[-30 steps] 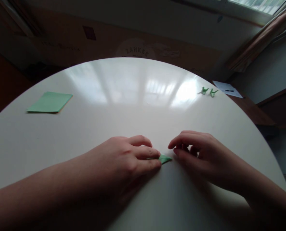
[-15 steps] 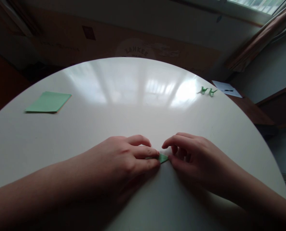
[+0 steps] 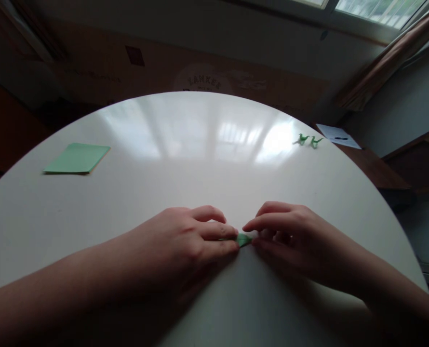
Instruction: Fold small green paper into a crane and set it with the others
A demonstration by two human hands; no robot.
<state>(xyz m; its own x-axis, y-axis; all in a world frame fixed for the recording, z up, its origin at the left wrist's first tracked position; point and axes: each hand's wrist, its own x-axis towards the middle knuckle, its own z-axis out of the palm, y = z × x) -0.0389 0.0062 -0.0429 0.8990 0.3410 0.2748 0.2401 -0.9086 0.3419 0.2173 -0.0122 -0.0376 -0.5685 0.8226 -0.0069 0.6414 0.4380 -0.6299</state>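
Observation:
A small folded piece of green paper [image 3: 243, 239] lies on the white table near the middle. My left hand [image 3: 196, 234] presses on it with its fingertips, and the fingers cover most of it. The paper's right tip pokes out between the two hands. Touching that tip is the thumb of my right hand [image 3: 287, 233], whose index finger is held just above it, close to the thumb. The other fingers of my right hand are curled and partly hidden.
A stack of green square paper [image 3: 77, 158] lies on the table [image 3: 185, 183] at the left. Two small green folded paper birds [image 3: 303, 139] stand near the right back edge. Beyond it, a white sheet [image 3: 337, 136] with a dark pen lies on a brown surface.
The index finger of my right hand has come down closer to the paper's tip. The view has shifted slightly; my left hand stays on the paper.

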